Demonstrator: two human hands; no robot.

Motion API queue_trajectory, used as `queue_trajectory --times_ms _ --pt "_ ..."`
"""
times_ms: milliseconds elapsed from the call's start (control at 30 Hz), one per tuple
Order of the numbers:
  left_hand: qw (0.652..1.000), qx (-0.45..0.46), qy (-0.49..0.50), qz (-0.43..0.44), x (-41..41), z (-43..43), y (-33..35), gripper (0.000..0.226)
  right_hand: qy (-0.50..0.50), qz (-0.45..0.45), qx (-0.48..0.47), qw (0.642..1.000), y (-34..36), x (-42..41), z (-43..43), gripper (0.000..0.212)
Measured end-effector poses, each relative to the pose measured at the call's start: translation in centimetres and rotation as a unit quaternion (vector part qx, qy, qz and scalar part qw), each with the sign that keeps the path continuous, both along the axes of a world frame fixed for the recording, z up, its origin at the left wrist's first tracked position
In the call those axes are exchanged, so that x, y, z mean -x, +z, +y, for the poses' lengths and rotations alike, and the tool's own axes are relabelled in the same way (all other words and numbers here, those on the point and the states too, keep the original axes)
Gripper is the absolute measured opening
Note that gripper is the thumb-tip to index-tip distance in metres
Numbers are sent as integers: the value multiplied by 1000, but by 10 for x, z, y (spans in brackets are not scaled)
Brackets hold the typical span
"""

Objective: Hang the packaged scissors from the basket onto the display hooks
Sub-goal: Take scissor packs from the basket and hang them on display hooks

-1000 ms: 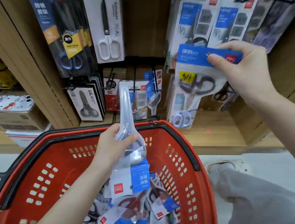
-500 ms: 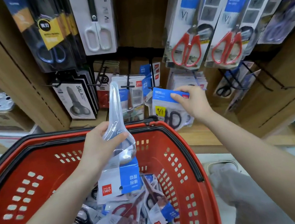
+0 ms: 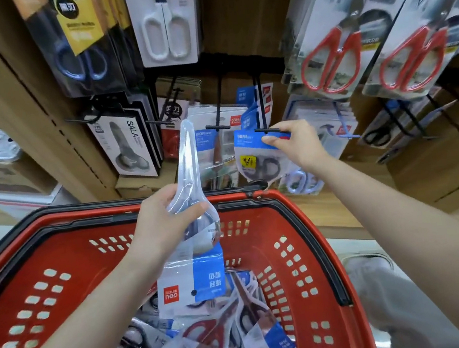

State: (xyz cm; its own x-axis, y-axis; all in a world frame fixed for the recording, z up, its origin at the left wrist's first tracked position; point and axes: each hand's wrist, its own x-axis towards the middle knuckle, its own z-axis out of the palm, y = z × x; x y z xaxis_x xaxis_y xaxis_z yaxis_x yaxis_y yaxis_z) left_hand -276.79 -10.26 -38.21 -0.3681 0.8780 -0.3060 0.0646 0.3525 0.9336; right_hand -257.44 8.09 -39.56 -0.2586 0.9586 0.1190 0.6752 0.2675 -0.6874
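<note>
Against wooden shelving (image 3: 234, 14), left hand (image 3: 162, 224) grips a glossy scissors pouch (image 3: 188, 155); right hand (image 3: 298, 143) pinches another's blue card (image 3: 247, 140).

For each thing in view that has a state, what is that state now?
Left hand: grips upside-down scissors pack, header card down.
Right hand: pinches black-handled scissors pack by its blue header.
Display hook: pack's header at its tip; threaded or not, unclear.
Red basket: holds a pile of scissors packs.
</note>
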Motion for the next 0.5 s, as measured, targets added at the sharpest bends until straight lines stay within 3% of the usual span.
queue_trajectory --times_ms 233,367,500 --pt "1000 -9 -2 13 4 6 -12 11 14 0 -65 998 -2 -1 0 16" --pt "1000 -1 -7 9 4 7 -16 11 6 31 -48 998 -3 4 7 6" --pt "1000 6 -10 15 3 9 -19 11 9 6 -44 999 -1 4 17 7"
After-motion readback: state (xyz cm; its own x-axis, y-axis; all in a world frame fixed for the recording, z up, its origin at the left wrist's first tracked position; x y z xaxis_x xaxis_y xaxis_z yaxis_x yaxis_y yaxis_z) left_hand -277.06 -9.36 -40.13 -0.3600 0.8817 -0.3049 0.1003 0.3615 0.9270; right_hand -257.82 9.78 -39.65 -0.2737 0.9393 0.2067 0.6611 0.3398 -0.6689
